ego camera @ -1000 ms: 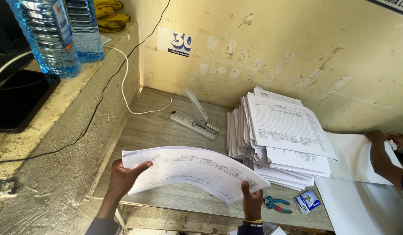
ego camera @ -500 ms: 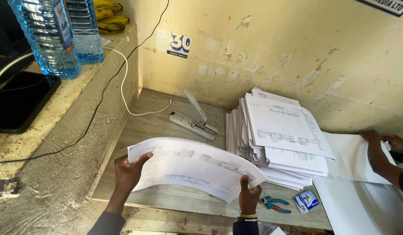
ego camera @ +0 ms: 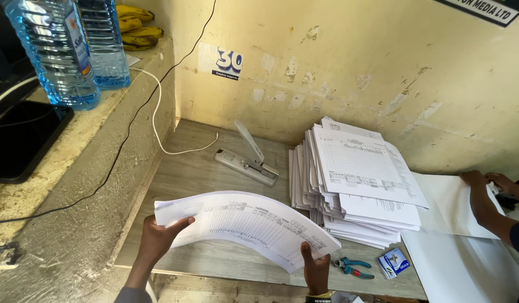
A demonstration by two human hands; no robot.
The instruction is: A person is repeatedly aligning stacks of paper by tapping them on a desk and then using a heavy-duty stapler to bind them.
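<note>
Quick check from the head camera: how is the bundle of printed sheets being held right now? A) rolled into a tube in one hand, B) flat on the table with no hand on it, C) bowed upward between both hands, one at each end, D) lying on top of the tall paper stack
C: the bundle of printed sheets arches upward above the table, with the left hand gripping one end and the right hand the other.

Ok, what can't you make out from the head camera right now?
- Underside of the bowed paper bundle and the table beneath it: hidden by the sheets.
- Fingers of the left hand and right hand: mostly behind the bundle.
- Print on the forms: too small.
- Co-worker's hands: one partly cut off at the right edge, the body out of frame.
- Lower sheets of the paper stack: covered by the top ones.
</note>
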